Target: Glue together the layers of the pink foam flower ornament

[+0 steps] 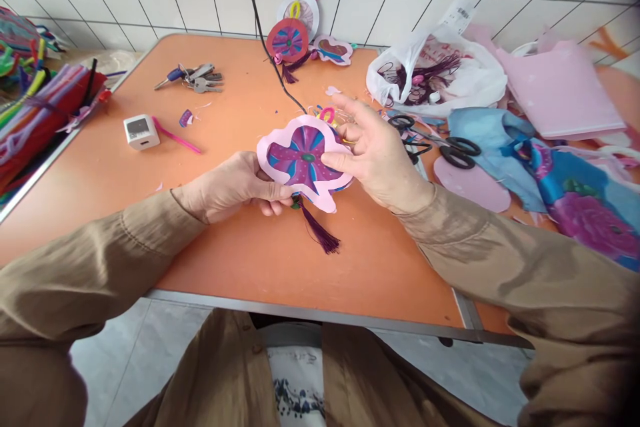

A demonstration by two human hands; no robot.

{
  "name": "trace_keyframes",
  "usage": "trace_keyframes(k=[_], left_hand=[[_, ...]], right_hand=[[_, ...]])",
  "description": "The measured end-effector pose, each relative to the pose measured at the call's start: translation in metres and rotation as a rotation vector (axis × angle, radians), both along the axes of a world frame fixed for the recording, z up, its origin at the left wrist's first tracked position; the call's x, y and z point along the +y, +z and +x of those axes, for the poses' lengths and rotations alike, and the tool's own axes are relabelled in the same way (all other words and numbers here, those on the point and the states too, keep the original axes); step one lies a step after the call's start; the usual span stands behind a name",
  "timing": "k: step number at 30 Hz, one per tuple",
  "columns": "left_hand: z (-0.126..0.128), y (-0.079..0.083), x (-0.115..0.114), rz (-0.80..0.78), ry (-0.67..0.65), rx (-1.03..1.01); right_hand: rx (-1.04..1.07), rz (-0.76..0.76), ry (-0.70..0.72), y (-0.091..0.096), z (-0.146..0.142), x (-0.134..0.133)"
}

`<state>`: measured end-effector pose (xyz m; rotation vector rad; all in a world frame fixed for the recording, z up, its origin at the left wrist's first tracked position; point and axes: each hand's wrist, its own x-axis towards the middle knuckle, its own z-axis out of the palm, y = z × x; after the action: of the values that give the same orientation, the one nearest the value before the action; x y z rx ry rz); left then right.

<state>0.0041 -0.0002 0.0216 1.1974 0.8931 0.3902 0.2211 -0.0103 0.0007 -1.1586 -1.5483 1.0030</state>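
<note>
Between my two hands, above the orange table (240, 260), is a pink-edged craft ornament (327, 202) with a purple and blue patterned centre. My left hand (240, 187) pinches its lower left edge, thumb on top. My right hand (383, 160) grips the right edge with the thumb on the front, its upper fingers partly raised. A dark purple tassel (320, 232) hangs from the ornament's lower side. Near its top, by my right fingers, shows a pink loop (327, 115). The ornament's back is hidden.
Black-handled scissors (460, 152), cloth pieces (590, 203) and a white plastic bag (485, 77) with dark tassels lie right. Finished-looking ornaments (287, 40) lean at the tiled wall. Keys (203, 78), a white charger (141, 132) and a pink pipe cleaner (177, 137) lie left. A black cable (257, 13) hangs down.
</note>
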Motion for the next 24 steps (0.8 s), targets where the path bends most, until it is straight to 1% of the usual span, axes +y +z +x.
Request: trace_keyframes(k=[7, 15, 21, 24], left_hand=[[-0.0006, 0.0046, -0.0007, 0.037, 0.015, 0.003], [-0.0024, -0.004, 0.0032, -0.022, 0.029, -0.029], [-0.0032, 0.0009, 0.003, 0.039, 0.039, 0.004], [-0.0046, 0.0007, 0.004, 0.035, 0.024, -0.01]], right_hand=[[-0.029, 0.028, 0.011, -0.0019, 0.0023, 0.0024], [0.063, 0.049, -0.027, -0.0026, 0.0026, 0.0043], [-0.007, 0.106, -0.019, -0.0055, 0.004, 0.0062], [-0.004, 0.113, -0.014, -0.0058, 0.0046, 0.0064]])
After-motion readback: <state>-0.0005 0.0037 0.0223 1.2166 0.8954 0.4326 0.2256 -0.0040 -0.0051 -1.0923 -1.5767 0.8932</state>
